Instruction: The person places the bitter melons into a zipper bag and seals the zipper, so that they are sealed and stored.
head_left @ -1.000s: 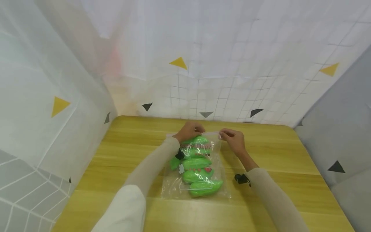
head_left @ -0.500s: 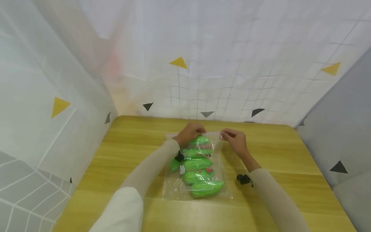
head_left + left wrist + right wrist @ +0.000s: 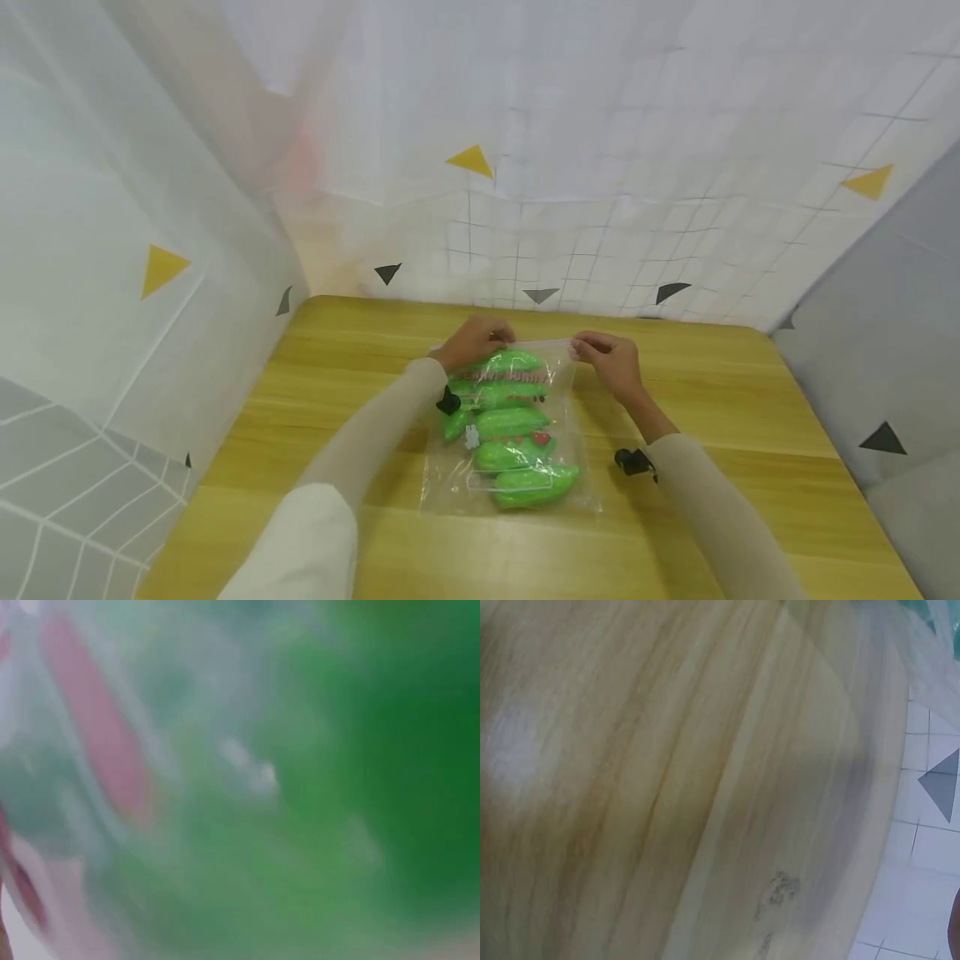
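Observation:
A clear zip bag (image 3: 450, 492) with pink lettering and a small rabbit print lies flat on the table, its zip edge at the far side. Inside are several plump green elongated pieces (image 3: 536, 486), their kind unclear. My left hand (image 3: 472, 342) pinches the zip edge left of its middle; its wrist hangs over the bag. The top right corner of the bag is gripped between thumb and fingers of my right hand (image 3: 611, 365). In the left wrist view, blurred green (image 3: 315, 825) and a pink print fill the picture.
The wooden table (image 3: 720, 400) reaches to hanging white cloth (image 3: 585, 208) at the back and sides, marked with triangles and grid lines. Small black wrist cameras sit by both wrists, the right one (image 3: 632, 462) above the wood.
My left hand has slid left along the zip edge, uncovering more of it. The right hand keeps its hold on the corner, and the bag has barely moved.

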The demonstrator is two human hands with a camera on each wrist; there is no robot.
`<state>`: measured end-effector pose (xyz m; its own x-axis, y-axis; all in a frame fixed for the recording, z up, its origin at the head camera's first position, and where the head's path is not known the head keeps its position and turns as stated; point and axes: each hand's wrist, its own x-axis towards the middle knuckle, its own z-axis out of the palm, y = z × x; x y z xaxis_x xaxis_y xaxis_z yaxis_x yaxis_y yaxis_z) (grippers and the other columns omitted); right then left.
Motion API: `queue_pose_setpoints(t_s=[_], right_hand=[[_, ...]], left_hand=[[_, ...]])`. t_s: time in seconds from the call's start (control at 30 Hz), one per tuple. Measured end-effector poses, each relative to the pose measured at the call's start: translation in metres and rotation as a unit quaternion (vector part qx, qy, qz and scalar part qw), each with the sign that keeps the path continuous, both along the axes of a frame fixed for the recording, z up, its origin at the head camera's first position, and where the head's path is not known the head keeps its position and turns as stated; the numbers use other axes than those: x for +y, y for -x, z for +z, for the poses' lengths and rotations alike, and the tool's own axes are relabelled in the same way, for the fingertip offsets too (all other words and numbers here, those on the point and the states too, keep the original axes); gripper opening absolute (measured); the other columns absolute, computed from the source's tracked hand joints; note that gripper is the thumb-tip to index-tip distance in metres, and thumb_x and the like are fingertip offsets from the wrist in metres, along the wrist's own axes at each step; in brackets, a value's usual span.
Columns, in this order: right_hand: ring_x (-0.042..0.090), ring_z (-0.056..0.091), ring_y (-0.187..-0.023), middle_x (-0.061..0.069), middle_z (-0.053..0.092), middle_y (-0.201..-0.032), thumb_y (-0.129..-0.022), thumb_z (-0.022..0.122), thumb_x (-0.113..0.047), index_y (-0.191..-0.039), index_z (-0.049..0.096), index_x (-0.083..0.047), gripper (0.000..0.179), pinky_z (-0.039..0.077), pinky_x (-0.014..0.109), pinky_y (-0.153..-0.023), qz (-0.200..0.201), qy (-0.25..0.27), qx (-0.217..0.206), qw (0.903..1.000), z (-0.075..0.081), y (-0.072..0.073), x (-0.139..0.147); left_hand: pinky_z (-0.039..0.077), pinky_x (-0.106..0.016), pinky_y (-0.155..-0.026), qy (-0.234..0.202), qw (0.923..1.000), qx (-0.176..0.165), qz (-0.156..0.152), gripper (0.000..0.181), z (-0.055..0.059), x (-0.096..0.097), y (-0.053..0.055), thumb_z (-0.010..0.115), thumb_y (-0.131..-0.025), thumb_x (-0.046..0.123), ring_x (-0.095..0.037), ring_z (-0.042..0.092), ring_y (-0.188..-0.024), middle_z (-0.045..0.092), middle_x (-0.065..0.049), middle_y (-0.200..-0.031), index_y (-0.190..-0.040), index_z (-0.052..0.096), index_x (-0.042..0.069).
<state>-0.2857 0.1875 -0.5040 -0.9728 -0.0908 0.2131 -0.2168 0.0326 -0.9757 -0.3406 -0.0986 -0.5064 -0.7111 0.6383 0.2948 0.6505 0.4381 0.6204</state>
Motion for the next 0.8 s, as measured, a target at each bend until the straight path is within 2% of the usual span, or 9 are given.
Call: queue_pose_setpoints(t_s=[0.17,0.3,0.63,0.8], right_hand=[[0.039,0.069,-0.087,0.036,0.064,-0.102,-0.088,0.070,0.001,-0.105,0.066,0.016,0.023,0.058,0.037,-0.075,-0.008,0.015,-0.009,0.9998,-0.003,0.001,0.005],[0.037,0.070,-0.086,0.034,0.065,-0.101,-0.088,0.070,0.002,-0.106,0.065,0.017,0.024,0.058,0.038,-0.076,-0.008,0.027,-0.012,0.9995,-0.004,0.002,0.006],[0.037,0.070,-0.088,0.034,0.065,-0.103,-0.088,0.069,0.001,-0.107,0.065,0.018,0.025,0.058,0.038,-0.076,-0.004,0.013,-0.010,0.9999,-0.001,-0.001,0.000],[0.036,0.070,-0.087,0.036,0.064,-0.103,-0.088,0.068,0.003,-0.108,0.064,0.019,0.026,0.057,0.040,-0.077,-0.005,0.025,-0.016,0.9995,-0.002,-0.002,0.002]], left_hand=[[0.053,-0.019,-0.084,0.007,0.9999,-0.009,0.007,0.015,0.001,-0.019,0.000,0.068,-0.089,-0.001,-0.014,0.067,-0.095,0.071,-0.007,-0.101,-0.104,0.069,-0.003],[0.054,-0.021,-0.084,0.019,0.9997,-0.004,0.013,0.015,0.003,-0.032,-0.002,0.069,-0.088,-0.001,-0.016,0.067,-0.094,0.071,-0.008,-0.100,-0.104,0.070,-0.003],[0.054,-0.021,-0.083,0.031,0.9990,-0.012,0.029,0.016,0.004,-0.053,-0.005,0.068,-0.088,-0.005,-0.016,0.067,-0.093,0.071,-0.008,-0.100,-0.104,0.069,-0.004],[0.054,-0.023,-0.084,0.047,0.9981,0.008,0.038,0.017,0.005,-0.064,-0.006,0.067,-0.088,-0.005,-0.018,0.067,-0.094,0.071,-0.008,-0.101,-0.104,0.070,-0.003]])
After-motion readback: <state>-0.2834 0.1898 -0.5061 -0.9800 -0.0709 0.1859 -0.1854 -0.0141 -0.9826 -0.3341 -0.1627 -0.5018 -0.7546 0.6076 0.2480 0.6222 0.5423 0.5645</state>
